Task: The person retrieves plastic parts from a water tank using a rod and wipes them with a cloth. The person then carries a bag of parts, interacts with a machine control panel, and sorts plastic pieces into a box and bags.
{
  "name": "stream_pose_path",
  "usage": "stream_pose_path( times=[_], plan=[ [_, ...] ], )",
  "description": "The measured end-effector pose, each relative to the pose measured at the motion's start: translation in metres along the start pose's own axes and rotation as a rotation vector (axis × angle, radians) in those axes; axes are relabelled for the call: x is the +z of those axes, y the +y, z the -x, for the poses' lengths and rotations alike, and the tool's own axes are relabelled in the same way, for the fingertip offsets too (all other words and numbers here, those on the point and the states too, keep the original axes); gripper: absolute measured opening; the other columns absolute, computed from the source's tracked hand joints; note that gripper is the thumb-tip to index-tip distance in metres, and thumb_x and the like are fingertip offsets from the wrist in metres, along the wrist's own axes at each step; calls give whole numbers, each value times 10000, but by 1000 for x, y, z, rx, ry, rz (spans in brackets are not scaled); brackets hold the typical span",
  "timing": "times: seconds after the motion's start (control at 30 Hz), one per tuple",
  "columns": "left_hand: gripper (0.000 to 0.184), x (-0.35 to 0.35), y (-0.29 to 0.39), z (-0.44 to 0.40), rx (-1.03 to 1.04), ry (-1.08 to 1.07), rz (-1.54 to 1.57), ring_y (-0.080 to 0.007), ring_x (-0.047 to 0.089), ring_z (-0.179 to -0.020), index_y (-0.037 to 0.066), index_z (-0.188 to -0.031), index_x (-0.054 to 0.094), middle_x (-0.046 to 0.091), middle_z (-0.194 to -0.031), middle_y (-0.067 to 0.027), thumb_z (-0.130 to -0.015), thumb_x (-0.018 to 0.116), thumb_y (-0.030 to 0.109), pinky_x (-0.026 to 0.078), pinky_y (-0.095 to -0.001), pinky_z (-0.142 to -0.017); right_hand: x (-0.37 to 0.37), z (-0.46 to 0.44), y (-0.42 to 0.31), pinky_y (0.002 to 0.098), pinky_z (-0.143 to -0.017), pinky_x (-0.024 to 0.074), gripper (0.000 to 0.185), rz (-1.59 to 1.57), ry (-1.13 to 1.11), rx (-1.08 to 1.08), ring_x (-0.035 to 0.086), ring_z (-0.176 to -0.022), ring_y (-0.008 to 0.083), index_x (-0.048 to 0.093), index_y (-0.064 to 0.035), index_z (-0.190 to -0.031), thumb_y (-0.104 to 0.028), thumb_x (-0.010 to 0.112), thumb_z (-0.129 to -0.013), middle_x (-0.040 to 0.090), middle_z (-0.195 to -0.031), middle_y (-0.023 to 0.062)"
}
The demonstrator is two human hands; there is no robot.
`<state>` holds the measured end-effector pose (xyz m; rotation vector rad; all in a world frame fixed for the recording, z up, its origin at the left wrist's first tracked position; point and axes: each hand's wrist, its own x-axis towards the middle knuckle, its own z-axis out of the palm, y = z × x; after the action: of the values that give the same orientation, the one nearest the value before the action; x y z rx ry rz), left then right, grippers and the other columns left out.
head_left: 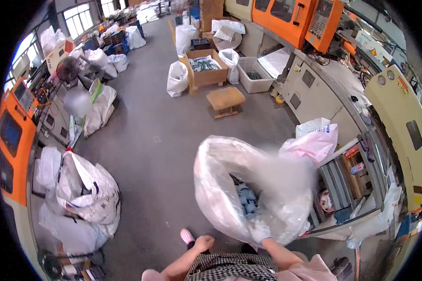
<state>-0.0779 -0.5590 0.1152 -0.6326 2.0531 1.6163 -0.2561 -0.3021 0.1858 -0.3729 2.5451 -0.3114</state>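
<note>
A large clear plastic bag (211, 187) stands open in front of me, with blue-grey pieces (247, 199) inside it. My right hand (259, 231), in a white glove, is at the bag's near edge; its fingers blend with the plastic and I cannot make out their grip. Bare and curled closed, my left hand (204, 243) rests near my waist, left of the bag and apart from it. Whatever it may hold is hidden. A pale blur covers part of the bag's right side.
A pink bag (316, 143) and a metal rack (340, 180) stand at the right. White sacks (89, 194) lie at the left. Farther ahead are a small wooden stool (226, 99), a cardboard box (206, 77) and a white crate (255, 84). Orange machines (279, 21) flank the aisle.
</note>
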Motion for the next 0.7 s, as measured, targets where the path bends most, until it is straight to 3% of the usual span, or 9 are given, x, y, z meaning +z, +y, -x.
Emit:
stream_pose_path(
  times=[0.03,0.13,0.17,0.2,0.23,0.27,0.33,0.5,0.7],
  plan=[
    [258,-35,-25,15,95,74,-210,-319,663,-800,49,-892,692,687,-846,-153,-856,575,276,514,-384,-735,5,-6,-10,471,-938,439,645,17,76,35,551,-1091,403,461,-5,-1304,-501,460,-893,528,-1222,270],
    [241,-150,-61,87,-152,179,-477,-329,664,-837,98,-889,710,692,-891,-126,-803,572,276,527,-400,-769,6,-16,-38,474,-893,464,547,44,192,133,571,-1039,401,531,-10,-1190,-449,542,-863,556,-1146,255],
    [219,-189,-75,105,-285,209,-369,-304,678,-795,96,-868,711,688,-829,-131,-790,584,256,535,-384,-739,4,-24,-59,474,-872,475,485,48,248,169,576,-1019,402,566,-25,-1127,-416,588,-841,566,-1110,246],
    [184,-215,-172,106,-255,373,-174,-267,691,-765,79,-848,707,682,-755,-128,-777,595,206,540,-370,-716,2,-31,-77,480,-830,489,375,-57,369,156,579,-991,405,592,-50,-1022,-337,651,-789,570,-1065,235],
    [163,-255,-147,132,-414,392,-110,-210,678,-664,52,-835,704,656,-653,-110,-758,616,166,539,-355,-689,-9,-38,-98,482,-831,489,358,-49,352,147,582,-989,404,595,-56,-1038,-310,639,-788,572,-1073,232],
    [136,-290,-210,129,-446,436,-35,-164,634,-563,2,-812,701,627,-594,-76,-772,619,103,538,-335,-608,-18,-45,-117,483,-833,490,345,-37,340,137,586,-986,403,598,-62,-1053,-282,627,-788,574,-1080,228],
    [151,-340,-153,139,-595,615,236,-162,591,-496,-40,-704,647,605,-573,-84,-829,575,6,495,-298,-441,-9,-69,-139,484,-832,491,328,-14,395,58,588,-982,403,597,-61,-1065,-249,611,-796,577,-1084,219],
    [109,-416,-117,59,-411,744,606,-177,599,-490,-36,-811,616,619,-619,-109,-882,560,26,508,-300,-423,-36,-126,-228,474,-840,492,256,-84,322,-60,604,-951,399,618,-91,-1053,-150,555,-813,595,-1109,185],
    [127,-468,-29,-50,-304,235,360,-157,645,-631,-11,-941,642,670,-759,-103,-895,612,104,539,-295,-564,-36,-249,-300,477,-833,489,272,-117,272,-257,609,-940,388,621,-105,-1082,-148,548,-823,626,-1010,175]
  ],
)
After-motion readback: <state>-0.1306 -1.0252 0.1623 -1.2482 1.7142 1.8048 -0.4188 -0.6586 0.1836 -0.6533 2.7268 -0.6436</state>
